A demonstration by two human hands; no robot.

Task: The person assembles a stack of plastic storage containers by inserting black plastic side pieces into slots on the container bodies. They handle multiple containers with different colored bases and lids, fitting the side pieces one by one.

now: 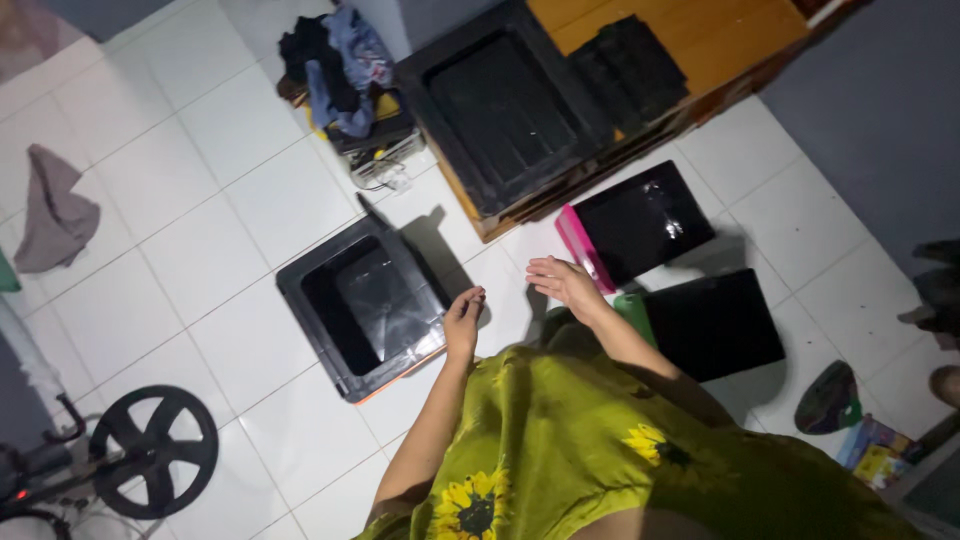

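Looking down from the head camera, two bare hands are seen held out over a white tiled floor (180, 200). The left hand (463, 318) is held with the fingers loosely curled together, nothing being pinched or gripped in it; its fingertips are found just at the near right corner of a black square bin (362, 306), though it cannot be told whether the rim is actually touched. The bin is set open side up, its shiny dark inside being shown just to the left of that hand. The right hand (562, 281) is held flat with the fingers spread and the palm turned down, nothing being held in it. Just beyond and to the right of this hand, a black glossy lid (645, 220) with a pink edge is laid on the floor, near the fingertips but apart from them. Nearer the body and to the right of the right forearm, a second flat black panel (712, 325) is seen on the tiles. Farther ahead of both hands, a large black tray (500, 105) is rested on a wooden pallet (700, 35). A green garment printed with sunflowers (560, 450) is worn below the forearms.
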